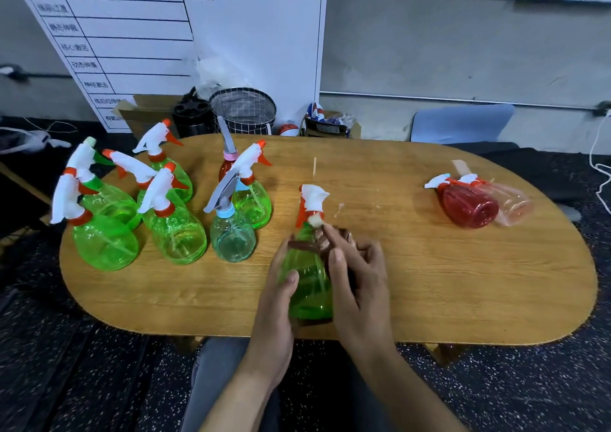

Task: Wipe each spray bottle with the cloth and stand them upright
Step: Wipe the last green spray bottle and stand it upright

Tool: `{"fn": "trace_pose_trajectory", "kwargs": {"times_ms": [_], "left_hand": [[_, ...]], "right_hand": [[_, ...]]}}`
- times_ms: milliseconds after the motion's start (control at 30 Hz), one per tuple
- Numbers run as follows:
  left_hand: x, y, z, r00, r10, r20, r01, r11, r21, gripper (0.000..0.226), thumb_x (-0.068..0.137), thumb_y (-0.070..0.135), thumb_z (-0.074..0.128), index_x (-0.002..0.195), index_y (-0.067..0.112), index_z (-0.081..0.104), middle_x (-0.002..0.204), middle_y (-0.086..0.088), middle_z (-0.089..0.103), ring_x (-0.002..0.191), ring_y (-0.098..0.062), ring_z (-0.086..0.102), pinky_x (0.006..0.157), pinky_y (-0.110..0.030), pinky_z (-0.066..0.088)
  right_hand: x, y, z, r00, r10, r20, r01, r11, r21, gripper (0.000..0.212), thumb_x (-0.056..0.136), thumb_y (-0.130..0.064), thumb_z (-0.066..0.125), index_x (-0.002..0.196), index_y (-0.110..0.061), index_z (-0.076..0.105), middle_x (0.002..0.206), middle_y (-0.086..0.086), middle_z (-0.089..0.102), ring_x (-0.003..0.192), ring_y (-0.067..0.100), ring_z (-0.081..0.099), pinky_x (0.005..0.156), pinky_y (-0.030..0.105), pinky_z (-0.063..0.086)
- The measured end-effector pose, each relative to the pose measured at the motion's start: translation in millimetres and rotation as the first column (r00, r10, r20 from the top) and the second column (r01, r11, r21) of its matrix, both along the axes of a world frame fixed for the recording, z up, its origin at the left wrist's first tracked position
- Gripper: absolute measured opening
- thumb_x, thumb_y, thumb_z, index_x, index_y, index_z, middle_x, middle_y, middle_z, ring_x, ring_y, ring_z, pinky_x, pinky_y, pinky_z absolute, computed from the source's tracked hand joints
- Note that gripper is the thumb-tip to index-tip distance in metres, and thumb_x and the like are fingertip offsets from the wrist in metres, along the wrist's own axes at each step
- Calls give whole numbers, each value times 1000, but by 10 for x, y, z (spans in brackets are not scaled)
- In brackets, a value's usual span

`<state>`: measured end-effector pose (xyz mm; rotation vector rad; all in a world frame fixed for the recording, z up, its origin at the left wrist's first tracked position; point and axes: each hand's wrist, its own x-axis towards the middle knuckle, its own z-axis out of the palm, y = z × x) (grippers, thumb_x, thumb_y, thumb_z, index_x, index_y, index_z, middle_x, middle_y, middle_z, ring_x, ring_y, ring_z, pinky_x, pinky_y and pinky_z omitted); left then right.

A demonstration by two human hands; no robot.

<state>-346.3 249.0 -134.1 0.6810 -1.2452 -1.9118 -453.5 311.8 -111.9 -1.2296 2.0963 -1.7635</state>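
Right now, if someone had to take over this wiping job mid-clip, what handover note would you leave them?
Left hand: grips the green spray bottle at the table's near edge.
Right hand: presses the brown cloth against that bottle's neck and side.
Done, by the look of it: a group of bottles stands upright on the left of the table, mostly green, plus a pale blue bottle.
Left: finish this bottle and stand it up, then wipe and stand the red bottle and the clear pink bottle, both lying on their sides at the right.
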Motion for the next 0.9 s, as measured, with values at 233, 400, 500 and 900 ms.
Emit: {"fn": "trace_pose_trajectory", "kwargs": {"times_ms": [233, 400, 500, 900], "left_hand": [[6, -49, 39, 997, 81, 17, -81, 997, 6, 43, 112, 42, 46, 154, 40, 51, 150, -1, 65, 140, -24, 60, 113, -45, 46], [-27, 24, 4, 993, 49, 107, -44, 998, -54, 58, 97, 64, 56, 151, 41, 56, 152, -1, 62, 143, -30, 57, 115, -67, 44], [-28, 16, -36, 990, 54, 128, -46, 997, -63, 59, 97, 65, 60, 151, 39, 57, 154, 0, 60, 144, -28, 56, 117, -67, 42], [-7, 31, 32, 1000, 15, 12, -16, 996, 92, 41, 112, 41, 44, 150, 36, 56, 145, -5, 68, 131, -26, 67, 94, -46, 60]], "right_hand": [[-65, 284, -251, 742, 201, -639, -218, 975, 54, 36, 107, -35, 59, 142, -30, 66, 117, 2, 50, 93, 15, 59, 71, 25, 54], [-268, 22, 83, 926, 19, -378, -22, 1000, -3, 38, 106, -39, 51, 140, -31, 67, 118, -2, 51, 102, 5, 57, 89, 19, 49], [-255, -75, 106, 914, 32, -404, 19, 992, 121, 41, 107, -50, 44, 138, -39, 67, 115, -8, 47, 93, 3, 57, 77, 28, 56], [-294, 68, 94, 846, 112, -521, -116, 993, 24, 36, 105, -40, 56, 137, -30, 70, 111, -1, 50, 91, 8, 56, 74, 30, 54]]}}
